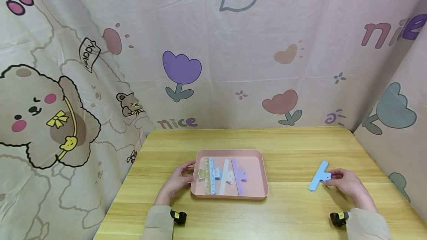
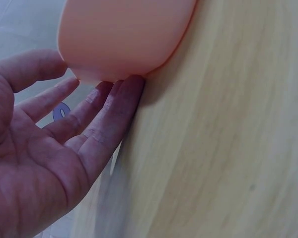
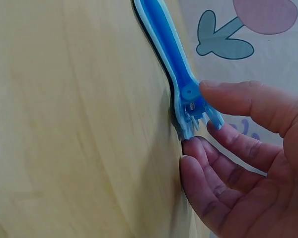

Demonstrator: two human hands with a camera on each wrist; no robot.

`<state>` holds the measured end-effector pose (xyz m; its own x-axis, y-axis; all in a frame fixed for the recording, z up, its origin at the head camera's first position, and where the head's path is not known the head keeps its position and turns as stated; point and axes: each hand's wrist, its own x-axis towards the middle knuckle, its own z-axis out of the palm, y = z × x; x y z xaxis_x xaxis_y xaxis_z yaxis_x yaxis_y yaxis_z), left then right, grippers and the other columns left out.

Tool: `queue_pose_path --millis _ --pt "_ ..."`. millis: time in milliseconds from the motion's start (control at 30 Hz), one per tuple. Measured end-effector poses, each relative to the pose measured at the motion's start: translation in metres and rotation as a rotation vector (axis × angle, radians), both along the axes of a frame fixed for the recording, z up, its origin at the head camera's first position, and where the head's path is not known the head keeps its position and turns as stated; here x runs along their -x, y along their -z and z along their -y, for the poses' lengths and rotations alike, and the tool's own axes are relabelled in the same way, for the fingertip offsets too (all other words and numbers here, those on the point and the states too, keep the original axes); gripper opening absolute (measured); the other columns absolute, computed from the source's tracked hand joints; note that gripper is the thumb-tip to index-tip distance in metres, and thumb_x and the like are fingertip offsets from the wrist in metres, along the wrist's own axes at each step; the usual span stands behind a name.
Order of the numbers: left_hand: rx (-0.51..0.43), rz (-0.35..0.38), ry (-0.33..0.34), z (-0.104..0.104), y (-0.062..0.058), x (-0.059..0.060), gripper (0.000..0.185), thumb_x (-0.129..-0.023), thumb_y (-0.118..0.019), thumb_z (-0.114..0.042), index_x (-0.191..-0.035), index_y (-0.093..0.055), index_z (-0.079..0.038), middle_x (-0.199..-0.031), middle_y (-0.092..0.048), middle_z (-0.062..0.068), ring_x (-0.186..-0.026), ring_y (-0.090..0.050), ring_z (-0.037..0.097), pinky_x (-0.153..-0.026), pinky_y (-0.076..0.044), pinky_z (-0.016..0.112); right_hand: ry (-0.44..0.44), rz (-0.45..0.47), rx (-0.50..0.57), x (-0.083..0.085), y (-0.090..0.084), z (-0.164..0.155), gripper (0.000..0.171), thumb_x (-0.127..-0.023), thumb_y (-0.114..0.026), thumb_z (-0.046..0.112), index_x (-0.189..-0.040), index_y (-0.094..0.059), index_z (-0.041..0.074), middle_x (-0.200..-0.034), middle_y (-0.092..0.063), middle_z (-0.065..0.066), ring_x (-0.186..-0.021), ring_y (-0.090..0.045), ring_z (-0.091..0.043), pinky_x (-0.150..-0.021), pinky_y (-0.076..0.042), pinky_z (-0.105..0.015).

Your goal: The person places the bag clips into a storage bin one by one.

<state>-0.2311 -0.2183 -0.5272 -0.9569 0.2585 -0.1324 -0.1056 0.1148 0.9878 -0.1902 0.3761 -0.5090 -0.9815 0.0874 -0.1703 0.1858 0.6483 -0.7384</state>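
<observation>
In the head view, my left hand point(image 1: 180, 179) is at the left side of a pink tray point(image 1: 258, 192). Its loosely extended fingertips touch the tray's outer wall point(image 2: 119, 37), as the left wrist view shows. Several bar-shaped clips lie in the tray: a yellowish one point(image 1: 207, 180) and a light blue one point(image 1: 212, 186) with ruler marks, a white one point(image 1: 224, 177), and a purple one point(image 1: 238, 177). Off to the right, my right hand point(image 1: 345, 184) pinches the handle end of a blue clip point(image 1: 319, 176) with thumb and fingers. That clip's spring point(image 3: 191, 106) shows in the right wrist view.
A wooden table point(image 1: 290, 214) carries everything, with its bare surface between the tray and the blue clip. Printed cloth point(image 1: 233, 66) hangs behind the table and along both sides. Small black cameras point(image 1: 179, 217) sit at the cuffs.
</observation>
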Motion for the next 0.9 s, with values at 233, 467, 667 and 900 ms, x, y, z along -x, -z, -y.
queue_pose_path --millis 233,467,667,900 --pt "-0.006 0.005 0.004 0.000 0.000 0.000 0.069 -0.083 -0.057 0.011 -0.148 -0.035 0.002 -0.136 -0.045 0.030 -0.104 -0.060 0.032 -0.085 -0.055 0.043 0.004 -0.002 0.006 0.000 -0.001 0.002 0.066 -0.080 -0.080 0.022 -0.123 -0.050 -0.018 -0.107 -0.061 -0.021 -0.091 -0.056 -0.024 -0.068 -0.050 -0.026" --pt "-0.014 0.003 0.014 0.001 0.000 0.000 0.069 -0.083 -0.057 0.011 -0.148 -0.034 0.003 -0.135 -0.044 0.031 -0.103 -0.060 0.030 -0.083 -0.056 0.042 0.001 -0.014 0.022 0.002 -0.005 0.006 0.065 -0.082 -0.078 0.021 -0.124 -0.049 -0.018 -0.109 -0.060 -0.022 -0.091 -0.055 -0.021 -0.068 -0.050 -0.024" --pt "-0.020 -0.012 0.025 0.002 0.001 -0.001 0.069 -0.083 -0.057 0.011 -0.147 -0.034 0.005 -0.134 -0.042 0.034 -0.103 -0.060 0.032 -0.083 -0.056 0.042 0.000 -0.012 0.073 0.006 -0.010 0.014 0.067 -0.081 -0.080 0.021 -0.127 -0.048 -0.017 -0.111 -0.059 -0.022 -0.087 -0.056 -0.017 -0.068 -0.054 -0.028" --pt "-0.022 -0.002 0.017 0.001 -0.001 -0.001 0.069 -0.084 -0.057 0.012 -0.148 -0.033 0.005 -0.136 -0.041 0.035 -0.106 -0.059 0.036 -0.085 -0.055 0.046 -0.029 -0.026 0.095 0.012 -0.016 0.025 0.072 -0.081 -0.080 0.024 -0.130 -0.046 -0.016 -0.117 -0.057 -0.026 -0.091 -0.057 -0.021 -0.069 -0.055 -0.029"
